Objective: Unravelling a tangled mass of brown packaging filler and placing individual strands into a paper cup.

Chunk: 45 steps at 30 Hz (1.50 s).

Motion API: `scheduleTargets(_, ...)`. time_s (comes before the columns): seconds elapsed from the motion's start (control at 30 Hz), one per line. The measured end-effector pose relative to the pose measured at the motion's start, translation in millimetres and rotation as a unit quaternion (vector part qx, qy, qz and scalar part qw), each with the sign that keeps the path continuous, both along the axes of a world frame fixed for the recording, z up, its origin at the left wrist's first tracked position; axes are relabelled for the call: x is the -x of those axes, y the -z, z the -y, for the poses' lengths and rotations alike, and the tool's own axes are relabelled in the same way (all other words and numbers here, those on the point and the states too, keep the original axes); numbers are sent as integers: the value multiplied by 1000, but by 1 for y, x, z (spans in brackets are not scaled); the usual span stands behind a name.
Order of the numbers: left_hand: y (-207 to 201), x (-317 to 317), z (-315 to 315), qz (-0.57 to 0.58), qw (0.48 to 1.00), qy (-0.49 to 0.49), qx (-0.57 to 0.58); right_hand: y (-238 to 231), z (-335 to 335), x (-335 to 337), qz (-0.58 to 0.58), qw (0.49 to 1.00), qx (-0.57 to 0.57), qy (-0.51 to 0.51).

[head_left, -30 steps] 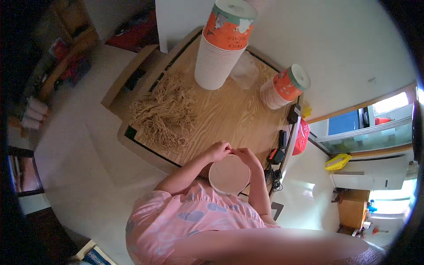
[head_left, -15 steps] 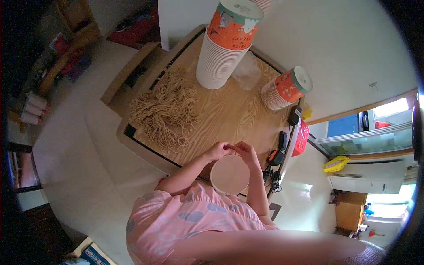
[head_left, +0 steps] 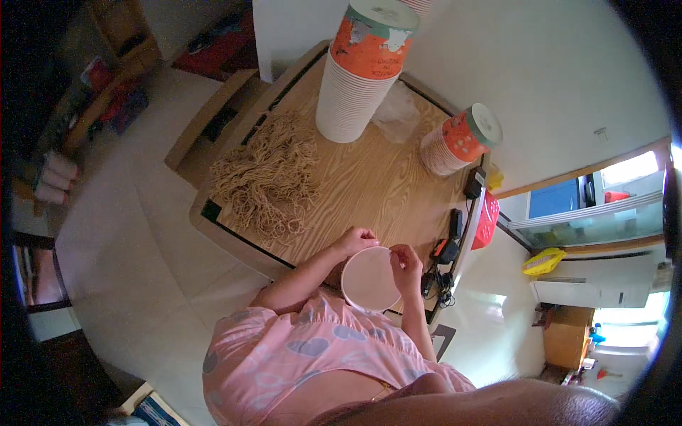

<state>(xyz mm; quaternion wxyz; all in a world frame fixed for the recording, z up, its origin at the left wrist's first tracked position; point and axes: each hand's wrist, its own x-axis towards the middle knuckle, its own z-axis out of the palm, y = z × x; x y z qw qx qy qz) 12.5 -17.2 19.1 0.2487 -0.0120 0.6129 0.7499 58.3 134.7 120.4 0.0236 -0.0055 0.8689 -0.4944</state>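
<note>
Two bare hands work at a round pale tub (head_left: 371,281), which sits close against the person's lap at the near edge of the tabletop (head_left: 348,195), its circular face turned up. The left hand (head_left: 357,242) is at the upper left of the tub's rim, fingers narrow and bent inward; I cannot tell whether they hold anything. The right hand (head_left: 406,264) is at the upper right of the rim, thumb and fingertips drawn together as in a pinch; whether something thin lies between them is too small to tell. A short gap parts the two hands.

The step in hand looks to be fine finger work along the rim. As I judge it, the next move calls for a steady tub and a light, precise pinch, with the two hands kept level with each other.

Farther in, a loose heap of tan cord (head_left: 266,181) spreads by the left edge and near left corner. Black adapters (head_left: 445,250) with cables line the right edge. Toward the far right corner stands a short stack of printed tubs (head_left: 460,140), bases up; a clear plastic bag (head_left: 398,113) lies by the far edge, beside a much taller stack (head_left: 359,78), also inverted.
</note>
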Motion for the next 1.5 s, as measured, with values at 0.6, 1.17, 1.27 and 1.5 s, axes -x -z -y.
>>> scheduleTargets(0.6, -24, -10, -1, 3, 1000, -14, -7, 14, 1, -10, 160, 984, 76, -24)
scheduleTargets(1.17, -15, -6, 0, 219, 955, 34, -198, -12, 9, 9, -175, 959, -203, -94)
scheduleTargets(1.27, -1, -6, -6, 174, 977, -4, -123, 8, -1, 14, -79, 981, -136, -117)
scheduleTargets(1.5, 1, -8, -10, 169, 976, -91, -104, 33, -7, 15, -100, 979, -138, -117)
